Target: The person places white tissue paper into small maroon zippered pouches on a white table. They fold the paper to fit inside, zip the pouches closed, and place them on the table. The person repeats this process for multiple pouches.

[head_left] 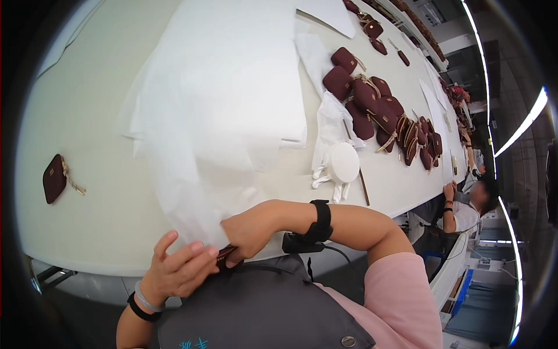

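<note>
At the table's near edge, my right hand is closed on a small dark maroon pouch, mostly hidden by my fingers. My left hand lies beside it with its fingers stretched out, fingertips against the pouch and the thumb apart. A thin white tissue sheet hangs down to both hands, its lower corner between them. Behind it lies a wide stack of white tissue paper. Off to the left, a single maroon zip pouch with a beige cord pull rests on the table.
A pile of maroon pouches spreads over the right side of the pale table. Nearer stand a round white object with white gloves or cloth under it and a thin brown stick. At far right sits another person.
</note>
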### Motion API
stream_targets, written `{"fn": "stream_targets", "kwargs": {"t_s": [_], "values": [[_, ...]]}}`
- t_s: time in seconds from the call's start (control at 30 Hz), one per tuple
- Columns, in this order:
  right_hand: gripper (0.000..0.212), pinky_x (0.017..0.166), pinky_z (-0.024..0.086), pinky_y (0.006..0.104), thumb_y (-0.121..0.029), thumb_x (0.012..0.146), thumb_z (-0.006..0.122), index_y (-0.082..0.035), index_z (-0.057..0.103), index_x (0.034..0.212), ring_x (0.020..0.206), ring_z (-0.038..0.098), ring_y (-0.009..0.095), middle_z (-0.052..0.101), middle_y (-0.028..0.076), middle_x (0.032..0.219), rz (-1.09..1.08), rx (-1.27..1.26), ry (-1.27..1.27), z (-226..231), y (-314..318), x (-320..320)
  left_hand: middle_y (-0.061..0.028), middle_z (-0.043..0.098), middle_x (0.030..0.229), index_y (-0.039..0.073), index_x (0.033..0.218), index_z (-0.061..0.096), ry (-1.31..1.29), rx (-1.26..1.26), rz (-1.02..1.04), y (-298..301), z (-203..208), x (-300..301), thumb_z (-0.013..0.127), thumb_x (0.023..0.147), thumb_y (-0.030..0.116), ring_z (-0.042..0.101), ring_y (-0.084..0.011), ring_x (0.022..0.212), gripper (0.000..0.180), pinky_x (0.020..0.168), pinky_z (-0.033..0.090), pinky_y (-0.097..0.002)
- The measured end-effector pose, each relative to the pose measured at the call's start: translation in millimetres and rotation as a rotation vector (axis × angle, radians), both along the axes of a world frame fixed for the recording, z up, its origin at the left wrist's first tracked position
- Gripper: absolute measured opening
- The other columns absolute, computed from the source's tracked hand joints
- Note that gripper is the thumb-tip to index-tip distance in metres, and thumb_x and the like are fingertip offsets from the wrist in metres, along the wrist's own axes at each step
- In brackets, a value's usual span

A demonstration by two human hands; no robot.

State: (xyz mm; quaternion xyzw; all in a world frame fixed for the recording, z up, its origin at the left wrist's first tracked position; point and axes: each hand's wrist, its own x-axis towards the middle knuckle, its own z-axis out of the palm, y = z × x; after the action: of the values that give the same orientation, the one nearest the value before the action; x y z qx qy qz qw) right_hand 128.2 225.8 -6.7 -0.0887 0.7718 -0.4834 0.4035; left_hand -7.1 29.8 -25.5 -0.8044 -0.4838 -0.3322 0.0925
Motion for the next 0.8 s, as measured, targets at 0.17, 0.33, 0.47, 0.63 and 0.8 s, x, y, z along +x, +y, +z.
{"fn": "stream_targets", "kwargs": {"t_s": [0.17,0.33,0.47,0.63,0.8], "values": [[0.039,0.09,0.053,0.0382,-0.023,0.091,0.074,0.001,0.069,0.121,0.096,0.069,0.029,0.075,0.016,0.104,-0.248,-0.215,0.177,9.5,20.7,23.0,-0.0119,0.065,0.105,0.007,0.112,0.064,-0.224,-0.259,-0.08,7.1,3.0,4.6,0.081,0.084,0.02,0.064,-0.0304,0.092,0.036,0.091,0.054,-0.0442],[0.028,0.092,0.052,0.0287,-0.01,0.1,0.065,0.001,0.068,0.126,0.105,0.066,0.011,0.074,0.006,0.114,-1.321,0.659,0.825,26.2,198.9,105.8,-0.0121,0.06,0.098,0.004,0.107,0.067,-0.423,-0.437,0.012,8.1,10.1,6.8,0.082,0.078,0.007,0.06,-0.0299,0.088,0.034,0.077,0.051,-0.0405],[0.063,0.1,0.052,0.0418,-0.042,0.078,0.08,0.002,0.07,0.123,0.113,0.068,0.036,0.07,0.026,0.12,-1.466,1.469,0.453,28.2,313.5,183.9,-0.0105,0.062,0.096,0.004,0.105,0.068,-0.481,-0.395,0.015,15.8,6.8,11.6,0.082,0.076,0.004,0.06,-0.0284,0.084,0.032,0.075,0.05,-0.0383],[0.057,0.099,0.053,0.0421,-0.032,0.07,0.078,-0.004,0.074,0.12,0.11,0.07,0.036,0.073,0.021,0.116,-1.383,1.384,0.216,23.7,338.5,165.9,-0.0081,0.064,0.094,0.004,0.106,0.069,-0.517,-0.371,0.064,12.6,5.0,12.7,0.082,0.075,0.004,0.059,-0.0259,0.077,0.034,0.073,0.049,-0.0365],[0.048,0.095,0.055,0.0417,-0.028,0.069,0.076,-0.005,0.076,0.111,0.107,0.071,0.035,0.075,0.019,0.111,-1.376,1.496,0.258,19.0,334.6,157.4,-0.0086,0.064,0.095,0.004,0.106,0.069,-0.545,-0.367,0.088,8.8,2.2,13.4,0.082,0.075,0.004,0.06,-0.0269,0.079,0.034,0.075,0.051,-0.0375]]}}
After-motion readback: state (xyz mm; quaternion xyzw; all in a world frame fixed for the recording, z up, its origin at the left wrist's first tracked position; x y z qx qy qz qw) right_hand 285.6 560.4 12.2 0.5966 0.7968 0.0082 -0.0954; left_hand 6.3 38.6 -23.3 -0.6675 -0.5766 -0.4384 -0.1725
